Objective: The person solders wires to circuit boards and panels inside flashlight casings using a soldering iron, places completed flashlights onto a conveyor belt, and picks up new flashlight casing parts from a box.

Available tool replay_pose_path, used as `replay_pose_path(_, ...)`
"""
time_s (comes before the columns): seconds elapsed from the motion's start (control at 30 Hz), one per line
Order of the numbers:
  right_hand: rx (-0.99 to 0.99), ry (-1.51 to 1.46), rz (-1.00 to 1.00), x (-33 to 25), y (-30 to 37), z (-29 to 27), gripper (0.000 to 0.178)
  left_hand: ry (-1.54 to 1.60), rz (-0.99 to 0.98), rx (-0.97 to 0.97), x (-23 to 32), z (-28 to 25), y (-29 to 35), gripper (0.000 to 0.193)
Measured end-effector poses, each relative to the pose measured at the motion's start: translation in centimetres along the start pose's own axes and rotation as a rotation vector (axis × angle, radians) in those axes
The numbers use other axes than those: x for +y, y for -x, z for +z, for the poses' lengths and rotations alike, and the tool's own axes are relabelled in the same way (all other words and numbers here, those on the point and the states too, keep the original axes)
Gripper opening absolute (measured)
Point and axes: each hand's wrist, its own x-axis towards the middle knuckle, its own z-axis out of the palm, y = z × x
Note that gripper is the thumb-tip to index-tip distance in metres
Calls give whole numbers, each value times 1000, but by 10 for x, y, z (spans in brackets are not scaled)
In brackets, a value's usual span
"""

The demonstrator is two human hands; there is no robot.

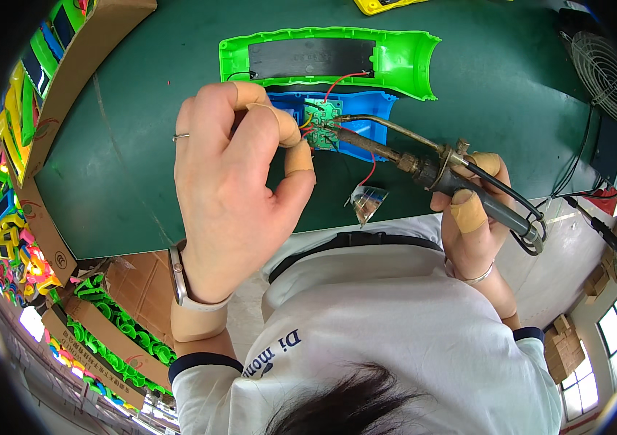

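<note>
My right hand (477, 214) grips a soldering iron (435, 176) with a thin metal tube clamped alongside. The tip of the iron reaches a small green circuit board (324, 119), where red, yellow and black wires meet. That board lies in a blue plastic half-shell (372, 105). At the board's left edge my left hand (232, 181) is closed in a pinch; what its fingers hold is hidden. Tan coverings wrap fingers on both hands. A small clear, cone-shaped piece (369, 204) rests by the table's near edge, a red wire close to it.
Behind the blue shell lies a bright green half-shell (413, 65) with a black panel (308, 58). Cardboard boxes (69, 94) of colourful plastic parts line the left side. A wire-guarded fan (601, 69) stands at the right of the green table (156, 65), with black cables nearby.
</note>
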Motion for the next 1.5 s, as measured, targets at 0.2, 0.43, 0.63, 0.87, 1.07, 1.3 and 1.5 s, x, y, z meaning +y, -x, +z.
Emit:
replay_pose_path(0.2, -11, -14, 18, 0, 1, 1, 38, -35, 3, -13, 1, 0, 0, 22)
replay_pose_path(0.43, -1, 16, 29, -1, 1, 2, 38, -27, 6, -13, 1, 0, -1, 22)
replay_pose_path(0.63, -21, 11, 11, 1, 1, 0, 37, -32, 14, -18, 1, -1, -2, 22)
replay_pose_path(0.87, 65, -113, -27, 1, -5, -8, 41, -19, 28, -17, 0, -1, -2, 23)
replay_pose_path(1.07, 38, -132, -95, -1, -15, -15, 37, -20, 37, -41, -1, -3, -3, 23)
replay_pose_path(1.3, 33, -147, -100, 0, -17, -16, 35, -37, 58, -58, -1, -5, -4, 23)
replay_pose_path(1.5, 30, -122, -132, -3, -20, -15, 33, -25, 147, -2, -11, -5, -7, 23)
